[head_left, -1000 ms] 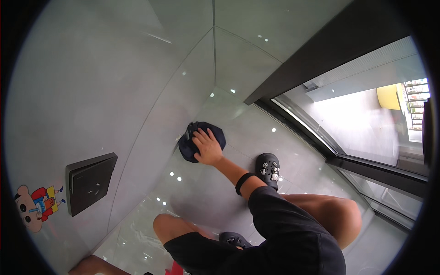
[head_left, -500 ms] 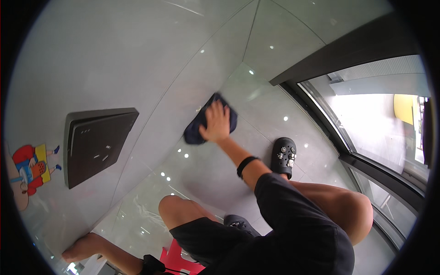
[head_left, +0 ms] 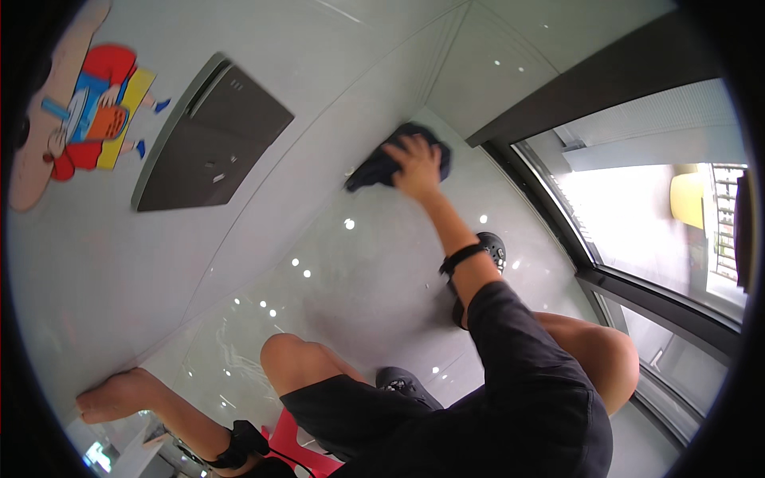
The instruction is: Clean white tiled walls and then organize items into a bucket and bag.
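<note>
My right hand [head_left: 417,169] lies on a dark navy cloth [head_left: 376,169], its fingers spread and slightly blurred. The cloth is bunched on the glossy grey floor [head_left: 351,295], close to the foot of the wall and near the corner by the dark door frame. At the lower left, my left hand [head_left: 115,395] is bent at the wrist and looks to be against the wall. Its fingers are not clearly visible, and no object shows in it.
A dark rectangular panel [head_left: 219,139] projects from the wall [head_left: 319,111], beside a cartoon figure decal [head_left: 100,111]. To the right stands a dark-framed glass door [head_left: 629,207]. My black clogs [head_left: 492,248] are on the floor, with a red stool [head_left: 291,446] beneath me.
My right hand and the cloth have moved forward and right along the wall's foot toward the corner. The view has turned, so the wall panel and decal appear higher.
</note>
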Motion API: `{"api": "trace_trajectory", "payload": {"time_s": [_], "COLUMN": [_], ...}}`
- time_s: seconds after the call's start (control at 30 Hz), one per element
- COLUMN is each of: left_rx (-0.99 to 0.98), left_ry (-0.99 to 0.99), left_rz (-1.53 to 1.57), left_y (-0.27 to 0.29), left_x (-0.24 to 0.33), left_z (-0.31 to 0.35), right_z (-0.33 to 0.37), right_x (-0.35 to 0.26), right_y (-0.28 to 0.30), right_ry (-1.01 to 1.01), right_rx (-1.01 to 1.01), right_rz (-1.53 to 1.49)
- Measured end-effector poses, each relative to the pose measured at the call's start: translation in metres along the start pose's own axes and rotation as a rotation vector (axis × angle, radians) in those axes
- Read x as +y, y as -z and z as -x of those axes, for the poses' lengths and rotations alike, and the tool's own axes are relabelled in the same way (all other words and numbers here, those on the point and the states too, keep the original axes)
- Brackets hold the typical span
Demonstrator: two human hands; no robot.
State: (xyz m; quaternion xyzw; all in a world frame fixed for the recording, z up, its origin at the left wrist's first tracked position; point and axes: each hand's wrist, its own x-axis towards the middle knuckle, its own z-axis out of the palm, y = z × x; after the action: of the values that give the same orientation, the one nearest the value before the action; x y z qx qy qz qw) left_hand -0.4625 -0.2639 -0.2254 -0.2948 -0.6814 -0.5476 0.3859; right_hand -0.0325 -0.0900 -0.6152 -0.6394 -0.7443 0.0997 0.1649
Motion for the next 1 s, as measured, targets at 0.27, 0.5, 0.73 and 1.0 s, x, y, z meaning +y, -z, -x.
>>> {"api": "trace_trajectory", "payload": {"time_s": [0.27,0.5,0.73,1.0], "left_rx": [0.008,-0.12,-0.299,-0.967], "left_ry": [-0.061,-0.037,0.089,0.706], "left_rz": [-0.152,0.277,0.752,0.449], "left_y": [0.006,-0.003,0.006,0.103], "left_x": [0.008,-0.002,-0.004,-0.139], "left_z": [0.0,0.03,0.026,0.097], "right_z": [0.175,0.253,0.129,0.233], "right_x": [-0.101,-0.181,-0.1,-0.284], "right_y": [-0.036,-0.029,-0.03,-0.095], "right_ry": [0.125,0.164,-0.023,0.458], "right_rx": [-0.157,-0.687,-0.359,-0.825], "right_rz": [-0.195,-0.469,-0.102,-0.169]}}
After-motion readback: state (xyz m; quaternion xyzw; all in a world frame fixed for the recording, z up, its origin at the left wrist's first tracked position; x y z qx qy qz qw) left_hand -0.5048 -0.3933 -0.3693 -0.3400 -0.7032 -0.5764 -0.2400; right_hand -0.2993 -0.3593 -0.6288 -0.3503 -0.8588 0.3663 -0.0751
